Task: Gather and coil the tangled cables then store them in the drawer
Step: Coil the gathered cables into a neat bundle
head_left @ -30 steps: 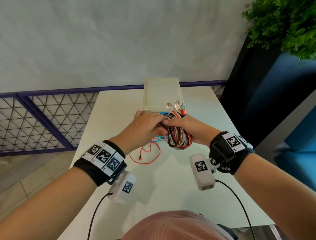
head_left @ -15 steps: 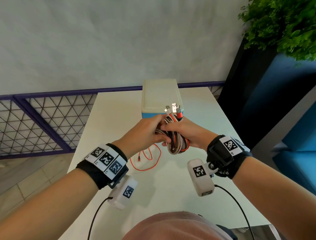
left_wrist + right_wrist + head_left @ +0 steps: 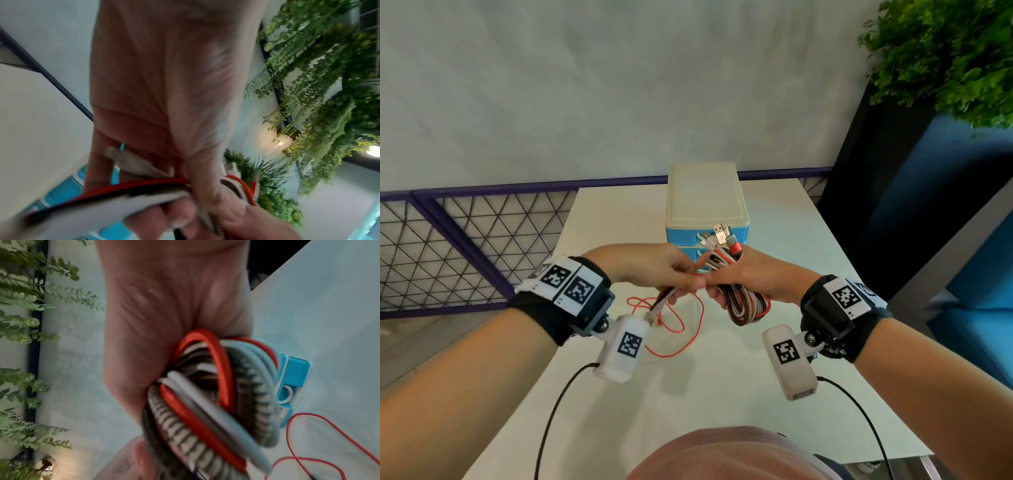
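Note:
My right hand (image 3: 736, 284) grips a coiled bundle of cables (image 3: 744, 303), braided, white and red, above the white table (image 3: 722, 370). Several plug ends (image 3: 722, 236) stick up from the top of the bundle. In the right wrist view the bundle of cables (image 3: 216, 402) fills the palm. My left hand (image 3: 664, 274) meets the right and pinches loose cable ends (image 3: 662, 303) that hang down from it; the left wrist view shows red and white strands (image 3: 144, 186) under its fingers. A thin red cable (image 3: 678, 325) lies loose on the table below. The blue drawer unit (image 3: 705, 219) with a cream top stands just behind the hands.
A purple mesh railing (image 3: 465, 240) runs along the table's far and left side. A dark planter with green foliage (image 3: 945, 51) stands at the right. Wrist camera leads (image 3: 558, 404) hang over the near table. A drawer front with a white ring handle (image 3: 287, 386) shows beside the bundle.
Both hands have pulled back from the drawer unit toward me with the bundle. The left hand has drawn loose cable ends out to the lower left of it.

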Motion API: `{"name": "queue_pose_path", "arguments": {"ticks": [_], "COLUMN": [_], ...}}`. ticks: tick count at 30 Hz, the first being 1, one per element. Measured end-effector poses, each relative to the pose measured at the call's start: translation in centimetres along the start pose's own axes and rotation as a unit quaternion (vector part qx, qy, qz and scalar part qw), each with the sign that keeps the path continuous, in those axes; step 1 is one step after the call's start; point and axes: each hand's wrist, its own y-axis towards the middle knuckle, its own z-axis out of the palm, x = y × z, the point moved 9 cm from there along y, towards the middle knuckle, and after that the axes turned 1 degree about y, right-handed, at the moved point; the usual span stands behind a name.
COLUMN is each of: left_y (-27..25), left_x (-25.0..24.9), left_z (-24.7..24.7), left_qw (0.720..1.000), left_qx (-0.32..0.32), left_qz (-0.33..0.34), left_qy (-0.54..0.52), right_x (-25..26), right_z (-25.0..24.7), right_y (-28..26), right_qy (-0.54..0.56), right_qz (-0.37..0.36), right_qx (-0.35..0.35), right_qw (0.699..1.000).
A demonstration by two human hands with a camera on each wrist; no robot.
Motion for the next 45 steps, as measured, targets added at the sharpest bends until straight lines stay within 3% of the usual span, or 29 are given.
{"name": "queue_pose_path", "arguments": {"ticks": [3, 6, 9, 12, 15, 20, 26, 32, 39, 42, 45], "left_y": [-0.1, 0.3, 0.3, 0.0, -0.3, 0.4, 0.3, 0.0, 1.3, 1.2, 1.2], "left_x": [0.2, -0.1, -0.3, 1.2, 1.9, 1.3, 0.7, -0.6, -2.8, -2.5, -3.6], "left_z": [0.2, -0.3, -0.7, 0.4, 1.3, -0.1, -0.8, -1.7, 0.5, 0.8, 1.0], "left_qw": [0.999, 0.998, 0.994, 0.991, 0.981, 0.960, 0.909, 0.891, 0.916, 0.928, 0.940], "left_qx": [0.012, -0.054, -0.102, -0.043, -0.007, -0.168, -0.299, -0.430, -0.352, -0.355, -0.333], "left_qz": [0.015, 0.030, 0.036, -0.015, -0.008, -0.004, 0.001, 0.012, 0.051, -0.007, 0.030], "left_qy": [-0.034, 0.026, -0.032, -0.125, -0.195, -0.223, -0.292, -0.144, -0.188, -0.108, -0.067], "right_x": [-0.1, -0.3, -0.7, -1.1, -1.1, -1.4, -2.3, -3.1, -3.0, -3.0, -2.8], "right_z": [-0.2, -0.3, -1.2, -2.2, -3.1, -3.8, -2.5, -1.7, -1.0, -0.9, -0.6], "right_y": [0.0, 0.2, 0.5, 0.7, 0.8, 1.7, 2.7, 3.0, 3.2, 3.2, 3.1], "right_qy": [-0.006, -0.002, -0.015, -0.025, -0.018, 0.007, 0.126, 0.216, 0.240, 0.246, 0.259], "right_qz": [-0.011, -0.018, -0.020, -0.023, -0.034, -0.051, -0.064, -0.027, -0.025, -0.027, -0.026], "right_qx": [-0.009, -0.025, -0.067, -0.106, -0.148, -0.209, -0.174, -0.173, -0.166, -0.158, -0.143], "right_qw": [1.000, 1.000, 0.997, 0.994, 0.988, 0.976, 0.975, 0.961, 0.956, 0.956, 0.955]}}
